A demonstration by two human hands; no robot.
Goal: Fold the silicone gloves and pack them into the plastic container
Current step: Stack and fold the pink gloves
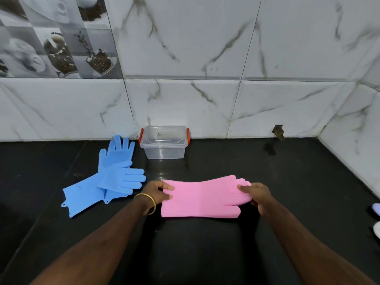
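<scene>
Marble-look wall tiles (205, 48) back a black table (287, 182). Against the wall stands a clear container (164, 150) with red latches, open, a small scribble on it that cannot be read. Two blue gloves (111, 177) lie crossed to its left. Nearer, a pink glove (203, 197) lies flat; the left hand (158, 192) pinches its cuff, the right hand (258, 195) grips its fingers.

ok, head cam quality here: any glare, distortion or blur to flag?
Head view: wide-angle bowing bends the wall tile joints; soft glare streak on the black counter below the clear plastic container; pink glove and both hands sharp; frame edges softer, objects at the right edge cut off and blurry.
</scene>
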